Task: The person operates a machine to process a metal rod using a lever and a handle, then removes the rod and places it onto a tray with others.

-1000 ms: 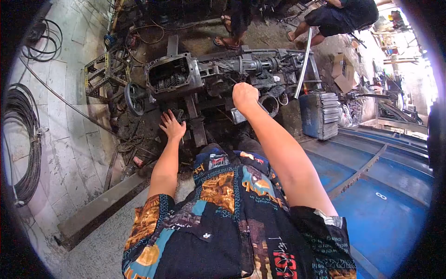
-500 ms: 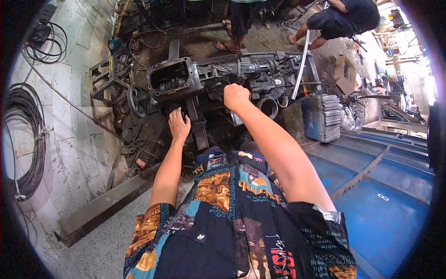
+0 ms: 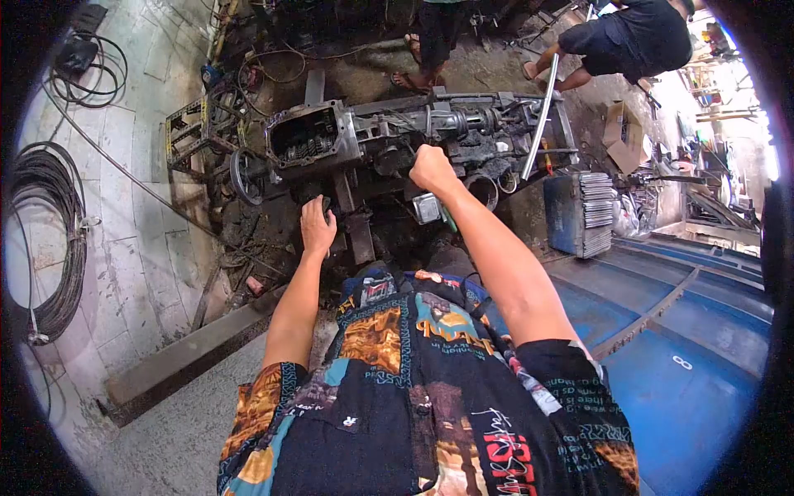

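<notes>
A greasy metal machine assembly (image 3: 389, 131) lies across the ground ahead of me, with an open rectangular housing (image 3: 341, 132) at its left that shows gears inside. My right hand (image 3: 433, 171) is closed at the near side of the assembly's middle; what it grips is hidden. Below the housing, my left hand (image 3: 317, 225) is beside a dark bar, fingers bent, with something dark near its thumb that I cannot make out. A small metal-rimmed container (image 3: 428, 208) sits just below my right hand.
A handwheel (image 3: 246, 176) and a yellow-edged frame (image 3: 188, 136) stand left. Coiled cable (image 3: 50, 240) lies on the pale floor. A blue finned block (image 3: 579, 213) is at right, near a cardboard box (image 3: 624, 136). A person in black (image 3: 637, 41) and another person's legs (image 3: 426, 50) are beyond.
My right hand has shifted slightly right, and the small container below it shows more. The left hand's fingers have drawn closer together. The person in black has shifted slightly right.
</notes>
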`<state>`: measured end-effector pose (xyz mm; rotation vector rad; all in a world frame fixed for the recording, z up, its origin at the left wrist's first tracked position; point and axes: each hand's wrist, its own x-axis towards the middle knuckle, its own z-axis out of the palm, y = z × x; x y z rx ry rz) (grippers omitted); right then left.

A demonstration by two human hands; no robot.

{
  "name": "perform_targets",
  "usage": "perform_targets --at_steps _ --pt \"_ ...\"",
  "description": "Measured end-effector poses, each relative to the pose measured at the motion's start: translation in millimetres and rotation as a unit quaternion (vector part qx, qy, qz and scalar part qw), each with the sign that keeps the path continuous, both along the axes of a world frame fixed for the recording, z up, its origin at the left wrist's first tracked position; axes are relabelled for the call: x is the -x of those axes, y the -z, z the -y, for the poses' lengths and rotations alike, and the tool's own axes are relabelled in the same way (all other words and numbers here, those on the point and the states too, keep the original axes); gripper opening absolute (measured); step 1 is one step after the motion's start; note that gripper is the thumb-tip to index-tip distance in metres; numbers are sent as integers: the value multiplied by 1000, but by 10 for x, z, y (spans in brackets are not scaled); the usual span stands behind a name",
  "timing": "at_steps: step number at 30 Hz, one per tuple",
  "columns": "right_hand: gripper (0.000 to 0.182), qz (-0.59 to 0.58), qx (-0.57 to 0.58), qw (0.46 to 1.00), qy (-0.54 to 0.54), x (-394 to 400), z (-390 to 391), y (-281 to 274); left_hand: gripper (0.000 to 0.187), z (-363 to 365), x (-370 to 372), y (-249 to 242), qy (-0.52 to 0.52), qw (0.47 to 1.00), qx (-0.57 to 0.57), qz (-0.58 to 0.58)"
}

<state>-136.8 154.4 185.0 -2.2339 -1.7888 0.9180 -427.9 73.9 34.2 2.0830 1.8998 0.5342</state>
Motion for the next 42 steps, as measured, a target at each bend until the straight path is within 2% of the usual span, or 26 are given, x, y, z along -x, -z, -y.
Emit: perform_targets --at_steps 7,9,17,21,26,31,33,37,40,42 --pt "20 15 23 1000 -7 -2 -22 -92 44 -118 -52 -106 18 1000 -7 2" --pt "21 16 23 1000 -7 -14 -42 -10 43 -163 -63 -204 43 998 -44 13" --pt "34 22 99 995 -21 4 -168 -32 41 -337 -180 -617 58 993 -82 61" --pt "34 17 99 995 -21 -34 -172 -43 43 -411 -248 -724 56 992 -95 68" --pt "33 0 22 997 -71 -128 -161 170 41 -649 -388 -856 95 982 -140 79" --pt "34 1 14 997 -82 -174 -115 -13 42 -908 -639 -1088 127 980 -142 48" --pt "36 -2 51 993 -102 -213 -92 -240 42 -981 -774 -1204 128 979 -153 45" --pt "36 -3 8 991 -136 -355 -156 -267 45 -1186 -1022 -1357 143 985 -96 6" --pt "38 -65 -69 981 -172 -698 -196 -376 45 -1337 -1195 -1505 129 990 -17 -47" --pt "37 -88 -103 971 -198 -1128 -207 -528 44 -1338 -1435 -1883 100 994 28 -14"
